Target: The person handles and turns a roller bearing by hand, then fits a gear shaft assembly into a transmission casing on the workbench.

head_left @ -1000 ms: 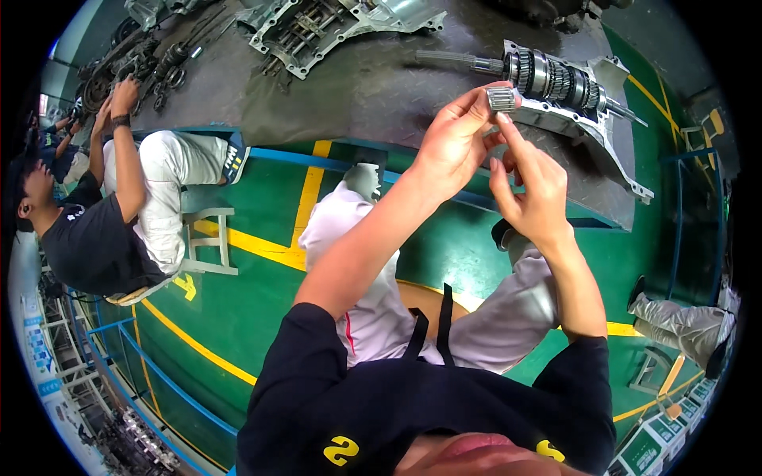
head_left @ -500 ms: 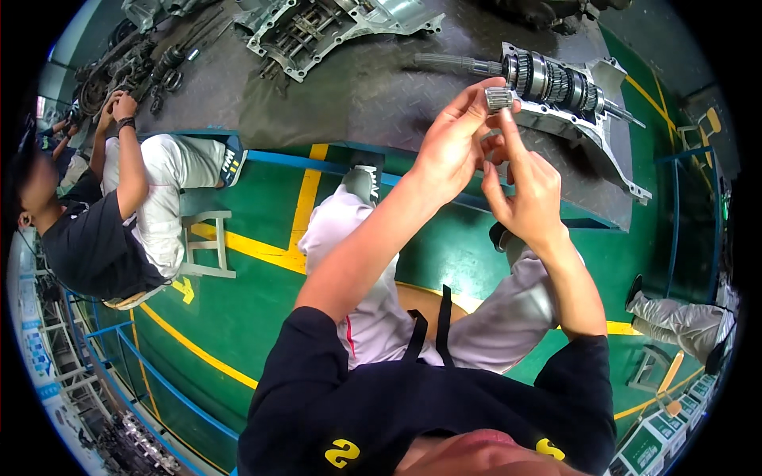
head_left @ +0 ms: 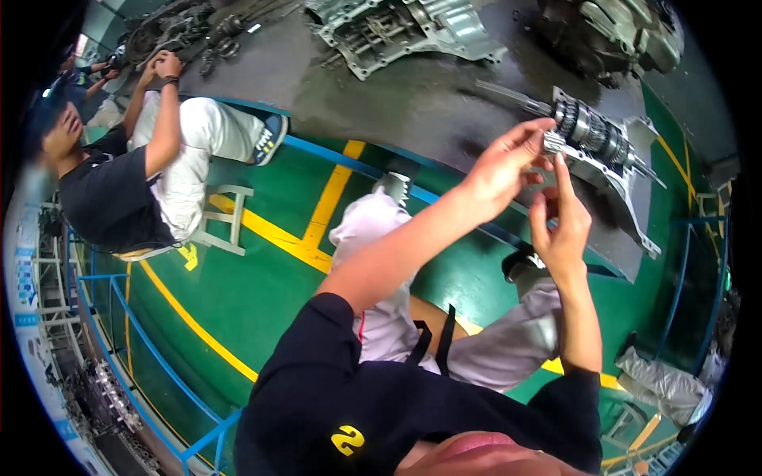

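A small needle roller bearing (head_left: pixel 554 143), silvery and ridged like a short cylinder, is held up by my left hand (head_left: pixel 502 168) between thumb and fingers. My right hand (head_left: pixel 562 226) is just below it. Its index finger stretches up to the bearing's lower edge, while the thumb stands apart and the other fingers curl; nothing is gripped in it. Just beyond my hands, a gear shaft assembly (head_left: pixel 591 132) with several dark and shiny gears lies in a grey metal housing half (head_left: pixel 615 186) on the workbench (head_left: pixel 381 107).
Another open transmission housing (head_left: pixel 405 32) lies at the back, with a large metal casing (head_left: pixel 611 36) at the far right. Shafts and loose parts (head_left: pixel 218 36) lie at the back left. A seated co-worker (head_left: pixel 115 170) works there beside a grey stool (head_left: pixel 226 218). A blue rail (head_left: pixel 333 159) runs along the bench.
The view has shifted, so the bench and co-worker appear lower and further right. The left hand still holds the bearing, and the right index finger stays up against it.
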{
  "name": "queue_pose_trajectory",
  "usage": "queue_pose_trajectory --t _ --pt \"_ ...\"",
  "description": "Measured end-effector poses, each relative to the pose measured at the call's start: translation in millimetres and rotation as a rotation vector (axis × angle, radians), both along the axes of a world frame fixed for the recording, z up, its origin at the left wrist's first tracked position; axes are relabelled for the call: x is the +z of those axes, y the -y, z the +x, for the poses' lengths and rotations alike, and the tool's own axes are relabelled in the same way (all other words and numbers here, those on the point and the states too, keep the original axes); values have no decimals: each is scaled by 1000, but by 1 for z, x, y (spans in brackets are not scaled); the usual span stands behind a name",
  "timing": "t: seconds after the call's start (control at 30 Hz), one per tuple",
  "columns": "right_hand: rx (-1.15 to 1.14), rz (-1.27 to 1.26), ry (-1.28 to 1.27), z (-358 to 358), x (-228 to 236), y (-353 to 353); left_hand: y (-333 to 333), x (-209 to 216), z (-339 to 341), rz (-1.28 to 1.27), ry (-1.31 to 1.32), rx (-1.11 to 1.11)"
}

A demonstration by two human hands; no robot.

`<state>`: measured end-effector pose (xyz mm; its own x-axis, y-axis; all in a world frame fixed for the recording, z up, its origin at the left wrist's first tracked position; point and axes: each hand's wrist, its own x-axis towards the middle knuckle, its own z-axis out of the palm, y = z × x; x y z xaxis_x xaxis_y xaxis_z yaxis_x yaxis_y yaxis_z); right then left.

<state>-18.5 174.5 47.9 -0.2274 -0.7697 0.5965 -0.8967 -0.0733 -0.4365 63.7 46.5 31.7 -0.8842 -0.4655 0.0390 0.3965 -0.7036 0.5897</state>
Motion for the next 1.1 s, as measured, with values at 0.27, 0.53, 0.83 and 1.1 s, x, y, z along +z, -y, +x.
queue_pose_trajectory --t 0.27,0.53,0.83,1.1 --pt "7 24 2 1 3 7 6 2 0 0 23 31" --pt "-21 24 29 -4 2 6 7 2 4 1 54 29" --pt "-42 48 44 -6 5 3 5 6 4 -27 57 30" --pt "-65 54 -36 -7 9 1 6 8 6 -95 127 60"
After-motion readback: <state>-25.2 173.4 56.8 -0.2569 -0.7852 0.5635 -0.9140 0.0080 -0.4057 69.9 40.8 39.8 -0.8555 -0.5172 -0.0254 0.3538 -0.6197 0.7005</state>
